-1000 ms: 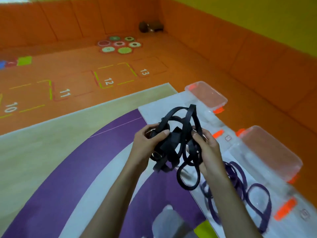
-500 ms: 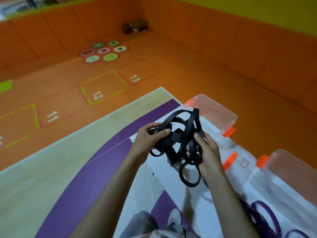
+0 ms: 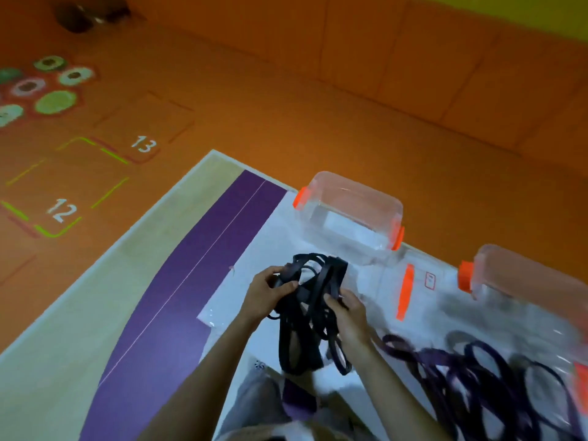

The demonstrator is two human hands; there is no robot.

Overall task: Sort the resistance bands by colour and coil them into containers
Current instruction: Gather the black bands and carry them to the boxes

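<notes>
Clutching the tangled black bands (image 3: 334, 278) at centre, left hand (image 3: 270, 296) and right hand (image 3: 348, 316) both curled round them, the person seems mid-sort: purple bands (image 3: 423, 354) lie loose at four o'clock, and the container (image 3: 356, 189) at one o'clock looks empty.

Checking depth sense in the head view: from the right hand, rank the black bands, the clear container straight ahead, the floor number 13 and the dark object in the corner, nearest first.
1. The black bands: held by the right hand itself.
2. The clear container: just ahead, past the bands.
3. The number 13: on the orange floor, ahead-left.
4. The dark object: far corner, upper left.
</notes>
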